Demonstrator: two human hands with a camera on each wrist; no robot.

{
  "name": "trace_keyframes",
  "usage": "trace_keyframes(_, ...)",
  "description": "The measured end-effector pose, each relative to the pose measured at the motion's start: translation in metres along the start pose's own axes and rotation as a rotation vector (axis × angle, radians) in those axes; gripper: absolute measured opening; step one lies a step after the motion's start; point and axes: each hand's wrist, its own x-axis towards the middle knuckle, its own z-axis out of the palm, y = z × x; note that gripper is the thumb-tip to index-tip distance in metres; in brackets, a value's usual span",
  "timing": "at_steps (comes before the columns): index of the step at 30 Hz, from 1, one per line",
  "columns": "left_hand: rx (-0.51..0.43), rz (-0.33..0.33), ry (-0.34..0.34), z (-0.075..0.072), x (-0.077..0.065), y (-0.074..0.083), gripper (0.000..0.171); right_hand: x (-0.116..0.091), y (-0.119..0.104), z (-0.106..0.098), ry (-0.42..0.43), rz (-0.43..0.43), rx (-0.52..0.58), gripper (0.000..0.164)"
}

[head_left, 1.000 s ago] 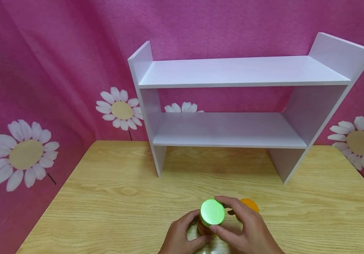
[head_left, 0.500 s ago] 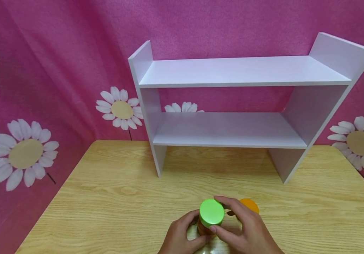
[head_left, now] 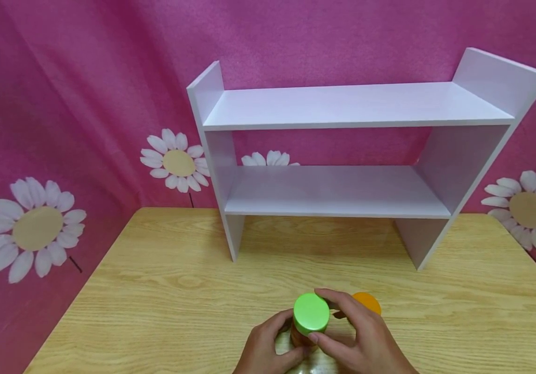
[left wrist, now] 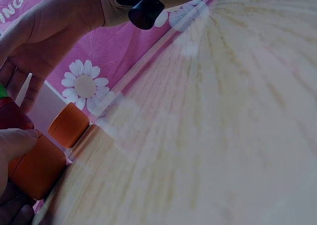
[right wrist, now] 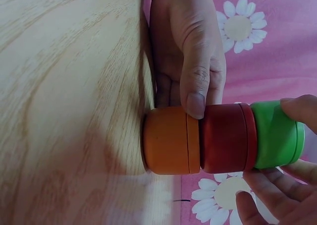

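Three small round lidded jars stand in an upright stack, best seen in the right wrist view. At the bottom on the table is an orange jar [right wrist: 166, 141], then a red jar [right wrist: 224, 138], with a green jar [right wrist: 276, 134] on top. My left hand [head_left: 263, 344] grips the bottom orange jar, its thumb at the lid's edge. The right hand [head_left: 368, 340] pinches the green jar between thumb and fingers. Behind the right hand a second orange jar [head_left: 368, 301] stands apart on the table, partly hidden in the head view.
A white two-tier shelf [head_left: 338, 192] stands at the back of the wooden table [head_left: 155, 301]. Pink cloth [head_left: 108, 104] with white daisies hangs behind and along the left side.
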Motion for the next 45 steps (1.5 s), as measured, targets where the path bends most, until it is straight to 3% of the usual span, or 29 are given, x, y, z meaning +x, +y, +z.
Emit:
trace_keyframes(9,-0.020,-0.015,-0.009,-0.001,0.000,0.002,0.054,-0.001,0.002,0.002,0.029,-0.028,0.013,0.067)
trace_keyframes(23,-0.045,-0.110,-0.036,-0.001,-0.001,0.003,0.060,0.002,-0.001,-0.005,0.006,0.006,0.044,0.065)
trace_keyframes(34,-0.021,-0.113,-0.031,-0.001,-0.001,0.002,0.061,0.004,-0.004,-0.013,0.029,0.022,0.007,0.064)
trace_keyframes(41,-0.001,-0.067,-0.012,0.000,-0.001,0.002,0.060,0.005,-0.004,-0.017,0.032,0.050,-0.003,0.063)
trace_keyframes(45,-0.011,-0.086,-0.027,-0.001,-0.001,0.002,0.060,0.006,-0.004,-0.019,0.034,0.056,-0.012,0.062)
